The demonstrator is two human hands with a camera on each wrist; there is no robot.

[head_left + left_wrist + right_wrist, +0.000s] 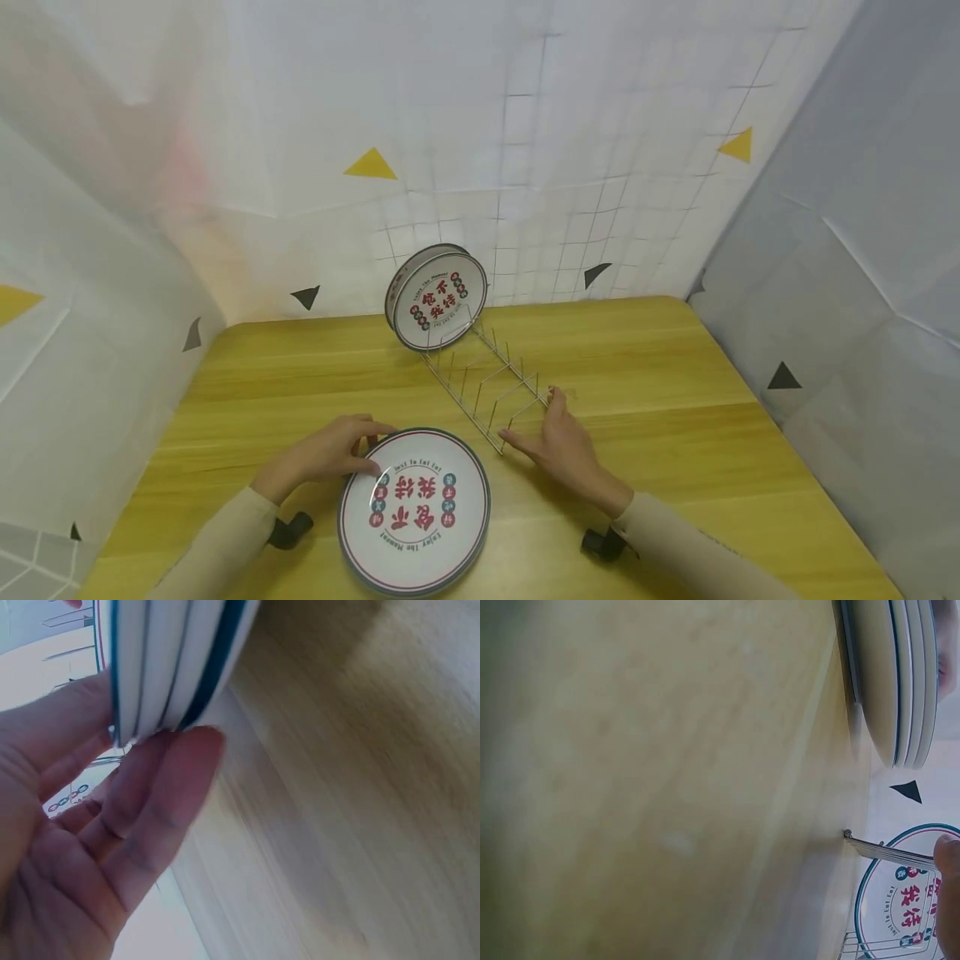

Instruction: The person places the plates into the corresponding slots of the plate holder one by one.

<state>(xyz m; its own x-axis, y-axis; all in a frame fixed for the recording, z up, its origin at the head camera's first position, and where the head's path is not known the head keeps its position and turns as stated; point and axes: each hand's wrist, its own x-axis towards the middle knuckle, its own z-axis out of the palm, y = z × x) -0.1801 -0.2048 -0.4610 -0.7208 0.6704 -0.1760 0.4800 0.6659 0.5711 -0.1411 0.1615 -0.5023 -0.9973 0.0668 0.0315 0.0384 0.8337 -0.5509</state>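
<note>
A stack of several white plates point(414, 512) with dark teal rims and red characters lies on the wooden table. My left hand point(330, 454) holds its left edge, thumb over the top rim; the left wrist view shows the fingers point(176, 787) against the stacked rims point(169, 664). To the right, my right hand point(562, 450) grips the near end of a wire plate rack point(480, 383), thumb and fingers spread across its two rails. At the rack's far end stands a patterned plate point(440, 302) on edge, with another rim behind it.
White sheeting point(465, 100) with yellow and black triangles rises behind the table point(630, 358) and at both sides. Dark wrist devices sit below each wrist, one at the left point(291, 530), one at the right point(603, 544).
</note>
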